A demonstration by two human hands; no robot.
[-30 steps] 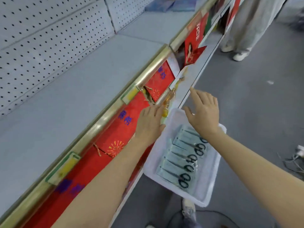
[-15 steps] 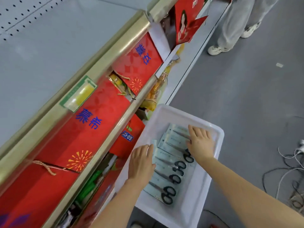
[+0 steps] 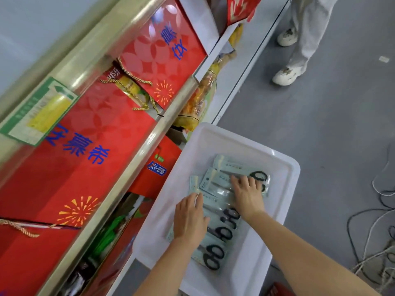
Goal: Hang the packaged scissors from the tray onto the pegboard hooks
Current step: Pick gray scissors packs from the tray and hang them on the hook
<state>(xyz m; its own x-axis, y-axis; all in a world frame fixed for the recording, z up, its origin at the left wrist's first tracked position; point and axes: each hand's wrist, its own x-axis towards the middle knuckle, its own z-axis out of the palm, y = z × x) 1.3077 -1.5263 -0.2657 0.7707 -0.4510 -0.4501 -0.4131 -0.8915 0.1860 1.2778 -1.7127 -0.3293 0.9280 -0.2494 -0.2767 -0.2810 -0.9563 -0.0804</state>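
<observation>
A white plastic tray [image 3: 284, 182] stands low beside the shelving. It holds several packaged scissors [image 3: 213, 255] with black handles on pale green cards, fanned in an overlapping row. My left hand [image 3: 189, 216] lies palm down on the packs at the row's left side, its fingertips at the top edge of one card. My right hand [image 3: 249, 194] rests with spread fingers on the upper packs [image 3: 226, 165], partly covering the black handles. Whether either hand pinches a card is hidden. No pegboard is in view.
Red gift boxes [image 3: 89, 146] with blue lettering fill the metal-edged shelf at left, with snack bags [image 3: 198, 99] behind the tray. A person's legs and white shoes [image 3: 287, 74] stand at the top right. Loose cables [image 3: 380, 231] lie on the grey floor at right.
My view has dropped from the pegboard and upper shelf to the tray. Both hands have come down from the shelf edge onto the scissors packs and slid a little further up the row.
</observation>
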